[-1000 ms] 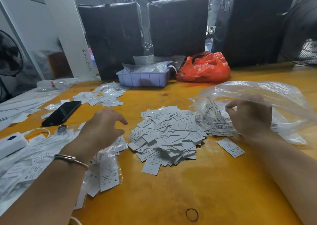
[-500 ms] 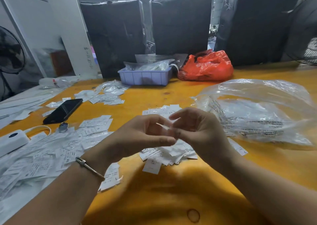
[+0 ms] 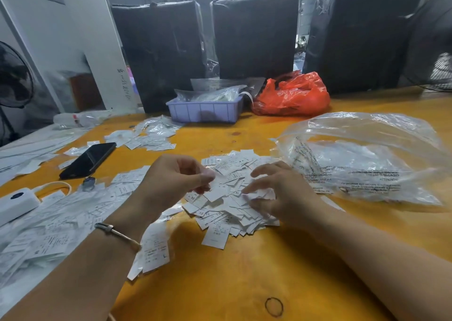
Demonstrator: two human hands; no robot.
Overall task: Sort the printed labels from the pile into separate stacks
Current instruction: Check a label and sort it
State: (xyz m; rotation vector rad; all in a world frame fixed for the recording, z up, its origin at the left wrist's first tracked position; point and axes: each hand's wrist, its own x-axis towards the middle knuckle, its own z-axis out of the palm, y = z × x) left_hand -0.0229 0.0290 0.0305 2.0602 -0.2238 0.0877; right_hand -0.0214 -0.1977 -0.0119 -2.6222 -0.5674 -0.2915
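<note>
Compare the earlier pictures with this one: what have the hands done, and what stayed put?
From apart, they met above the pile of labels. Now the left hand pinches a label; the right hand has dropped, fingers spread on the pile. The phone, clear bag and purple tray stayed put.

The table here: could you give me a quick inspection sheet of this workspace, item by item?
Surface: orange table, worn, with a ring mark.
Job's things: pile of labels at centre; sorted labels to the left.
Clutter: phone, clear bag, purple tray, orange bag.
Hands: left hand pinches a label; right hand spreads its fingers on the pile.
Cables: white cable from a power bank.
Surroundings: black wrapped bundles, fans either side.
</note>
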